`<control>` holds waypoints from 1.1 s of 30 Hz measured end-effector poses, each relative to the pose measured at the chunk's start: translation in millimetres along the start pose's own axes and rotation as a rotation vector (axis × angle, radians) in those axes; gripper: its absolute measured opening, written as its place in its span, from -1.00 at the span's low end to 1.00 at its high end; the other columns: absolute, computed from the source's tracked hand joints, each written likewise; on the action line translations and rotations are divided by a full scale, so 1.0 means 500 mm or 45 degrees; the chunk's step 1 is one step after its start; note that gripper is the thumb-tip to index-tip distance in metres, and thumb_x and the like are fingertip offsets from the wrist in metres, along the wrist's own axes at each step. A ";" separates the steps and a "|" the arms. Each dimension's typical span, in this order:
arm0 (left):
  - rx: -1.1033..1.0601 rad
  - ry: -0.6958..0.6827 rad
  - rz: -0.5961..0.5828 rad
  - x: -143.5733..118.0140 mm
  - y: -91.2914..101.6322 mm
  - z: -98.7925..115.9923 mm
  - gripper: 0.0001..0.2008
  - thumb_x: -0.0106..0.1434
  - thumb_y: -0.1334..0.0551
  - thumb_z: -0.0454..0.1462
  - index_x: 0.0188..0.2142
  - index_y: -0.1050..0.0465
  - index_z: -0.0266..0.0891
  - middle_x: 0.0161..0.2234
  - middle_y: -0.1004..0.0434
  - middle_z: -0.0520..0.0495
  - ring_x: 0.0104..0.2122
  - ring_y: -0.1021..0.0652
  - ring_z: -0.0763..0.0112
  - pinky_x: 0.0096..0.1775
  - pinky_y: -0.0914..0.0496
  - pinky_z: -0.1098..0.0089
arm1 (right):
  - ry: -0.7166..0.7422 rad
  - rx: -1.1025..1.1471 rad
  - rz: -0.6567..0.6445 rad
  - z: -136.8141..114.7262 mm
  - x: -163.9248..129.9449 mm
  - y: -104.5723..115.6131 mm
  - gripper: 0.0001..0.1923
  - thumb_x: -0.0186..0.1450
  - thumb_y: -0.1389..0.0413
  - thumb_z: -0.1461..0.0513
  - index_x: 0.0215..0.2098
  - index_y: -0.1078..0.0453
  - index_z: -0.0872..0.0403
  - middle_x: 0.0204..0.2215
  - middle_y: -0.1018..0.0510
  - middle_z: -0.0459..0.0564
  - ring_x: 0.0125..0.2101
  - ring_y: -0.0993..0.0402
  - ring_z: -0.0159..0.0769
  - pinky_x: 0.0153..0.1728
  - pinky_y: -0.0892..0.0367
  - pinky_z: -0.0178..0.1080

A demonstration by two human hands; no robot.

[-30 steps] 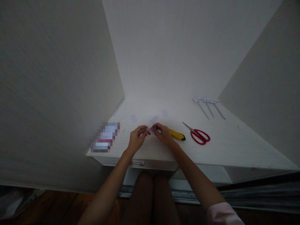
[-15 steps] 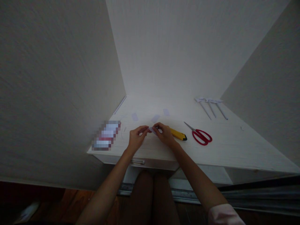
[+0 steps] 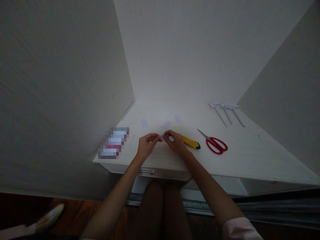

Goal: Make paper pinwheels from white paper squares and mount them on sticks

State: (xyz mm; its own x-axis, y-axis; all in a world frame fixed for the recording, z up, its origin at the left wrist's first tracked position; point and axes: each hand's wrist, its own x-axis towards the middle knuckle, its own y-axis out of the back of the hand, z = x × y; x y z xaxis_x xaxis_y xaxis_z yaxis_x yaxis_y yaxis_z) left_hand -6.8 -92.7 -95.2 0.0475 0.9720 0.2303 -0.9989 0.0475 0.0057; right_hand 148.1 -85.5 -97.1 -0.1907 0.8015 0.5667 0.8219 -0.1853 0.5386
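White walls stand on three sides of a white table (image 3: 250, 156), like a little nook. Below the table there is a dark wood floor.

Both hands are near the front edge of the table, a bit left of the middle. The left hand (image 3: 145, 146) and the right hand (image 3: 177, 143) meet over a small bit of white paper (image 3: 163, 137). Each hand pinches one end of the paper with its fingertips. The paper is held just above the table top. It is too small to tell its shape.

A yellow knife (image 3: 191, 143) lies flat just beside the right hand, with its black tip pointing to the right. Red scissors (image 3: 215, 144) lie shut next to the knife, farther right, with the blades pointing toward the back.

Three small paper scraps (image 3: 166, 125) lie on the table just behind the hands. A blurred box (image 3: 113, 142) sits near the front left corner. A thin strip (image 3: 128, 110) lies along the left edge, near the back left corner. Three white sticks (image 3: 227, 113) with paper tops lie side by side near the back right corner, well apart from the hands.

Under the front edge is a drawer with a metal handle (image 3: 147, 171). The person's knees (image 3: 162, 206) show below it.
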 end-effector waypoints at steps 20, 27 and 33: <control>0.085 -0.041 0.000 -0.006 0.001 0.011 -0.81 0.03 -0.27 -0.19 -0.44 -0.47 -0.29 -0.51 -0.55 -0.09 -0.46 -0.55 0.35 -0.45 -0.35 0.42 | 0.019 -0.013 -0.020 -0.003 0.000 0.005 -0.87 0.22 -0.02 0.20 -0.42 -0.33 0.10 -0.52 -0.47 -0.04 -0.48 -0.38 -0.36 -0.37 -0.25 -0.30; 0.196 -0.117 0.012 -0.005 0.010 0.010 -0.85 0.03 -0.25 -0.22 -0.49 -0.48 -0.28 -0.52 -0.55 -0.06 -0.49 -0.53 0.40 -0.42 -0.38 0.44 | 0.134 -0.058 -0.035 -0.003 -0.001 0.020 -0.81 0.23 0.00 0.20 -0.50 -0.33 0.10 -0.55 -0.46 -0.05 -0.50 -0.37 -0.39 -0.38 -0.25 -0.32; 0.158 -0.063 -0.038 -0.010 0.005 0.018 -0.84 0.05 -0.24 -0.22 -0.49 -0.48 -0.30 -0.55 -0.55 -0.05 -0.53 -0.51 0.43 -0.47 -0.35 0.46 | 0.235 -0.063 0.023 -0.009 0.002 0.032 -0.78 0.25 0.05 0.25 -0.52 -0.32 0.11 -0.55 -0.45 -0.02 -0.50 -0.36 -0.40 -0.40 -0.25 -0.35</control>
State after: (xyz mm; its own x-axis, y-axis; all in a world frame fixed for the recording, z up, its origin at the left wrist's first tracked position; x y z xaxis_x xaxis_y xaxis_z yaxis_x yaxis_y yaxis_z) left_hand -9.6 -99.5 -87.3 0.0799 0.9578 0.2762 -0.9902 0.0443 0.1326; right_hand 158.6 -90.2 -85.3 -0.2752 0.6809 0.6787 0.7994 -0.2302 0.5550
